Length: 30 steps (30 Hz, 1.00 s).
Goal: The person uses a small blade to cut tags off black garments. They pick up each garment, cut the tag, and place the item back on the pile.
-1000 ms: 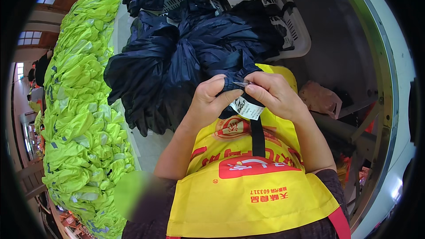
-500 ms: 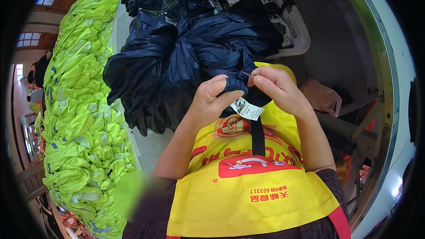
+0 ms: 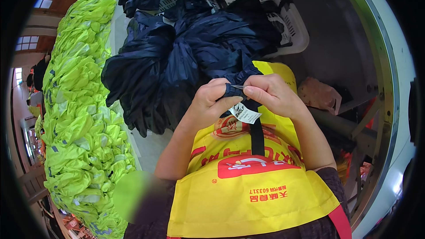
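Note:
My left hand (image 3: 211, 101) is closed on the gathered elastic edge (image 3: 231, 90) of a navy garment (image 3: 195, 53), thumb on the near side. A white label (image 3: 245, 114) hangs from that edge just below the fingers. In a pinch, my right hand (image 3: 271, 95) holds a thin pointed metal tool (image 3: 237, 86). Its tip lies against the gathered edge, close to my left fingertips. Most of the tool is hidden in the right hand, so its exact kind does not show. The garment's shiny folds spread out beyond both hands, over a bunched dark heap.
A long heap of neon yellow-green garments (image 3: 84, 106) runs along the left. At the back stands a white plastic basket (image 3: 299, 31) with dark cloth and printed packaging. A yellow apron (image 3: 252, 199) covers my lap. Metal framing (image 3: 385, 75) and a pinkish bag (image 3: 318, 95) are on the right.
My right hand has moved slightly left and down, bringing the metal tool onto the gathered edge. The label has swung a little downward. My left hand keeps its hold.

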{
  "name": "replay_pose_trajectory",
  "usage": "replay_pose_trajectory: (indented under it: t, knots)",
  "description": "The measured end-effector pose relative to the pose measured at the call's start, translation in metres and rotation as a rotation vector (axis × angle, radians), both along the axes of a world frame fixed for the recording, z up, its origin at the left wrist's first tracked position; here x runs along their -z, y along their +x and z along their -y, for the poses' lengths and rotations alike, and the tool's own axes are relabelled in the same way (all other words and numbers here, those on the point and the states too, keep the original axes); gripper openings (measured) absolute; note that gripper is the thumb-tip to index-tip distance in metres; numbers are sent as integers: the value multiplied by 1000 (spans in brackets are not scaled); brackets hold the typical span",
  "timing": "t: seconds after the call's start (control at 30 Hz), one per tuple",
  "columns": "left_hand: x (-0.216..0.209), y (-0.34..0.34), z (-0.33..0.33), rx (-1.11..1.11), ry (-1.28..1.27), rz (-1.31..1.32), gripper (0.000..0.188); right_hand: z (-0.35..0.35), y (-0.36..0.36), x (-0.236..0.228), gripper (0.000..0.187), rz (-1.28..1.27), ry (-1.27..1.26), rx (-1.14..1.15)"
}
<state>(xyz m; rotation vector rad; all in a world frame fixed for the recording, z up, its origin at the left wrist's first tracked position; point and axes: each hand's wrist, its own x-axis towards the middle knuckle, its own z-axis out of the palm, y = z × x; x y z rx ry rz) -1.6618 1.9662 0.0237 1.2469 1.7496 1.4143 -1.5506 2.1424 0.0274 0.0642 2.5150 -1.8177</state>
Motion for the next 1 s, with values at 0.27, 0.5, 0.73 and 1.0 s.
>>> replay_pose_trajectory:
  t: [0.27, 0.5, 0.73, 1.0]
  knots:
    - [10, -3, 6, 47, 33, 38, 10, 6, 6, 3, 32, -53, -97, 56]
    - [7, -5, 6, 113, -3, 9, 12, 10, 1, 3, 37, -156, 126, 25]
    - [7, -5, 6, 142, -61, 4, 11, 10, 2, 14, 37, -163, 50, 96]
    - [14, -1, 4, 121, 7, 15, 11, 28, -2, 1, 21, -191, -185, 313]
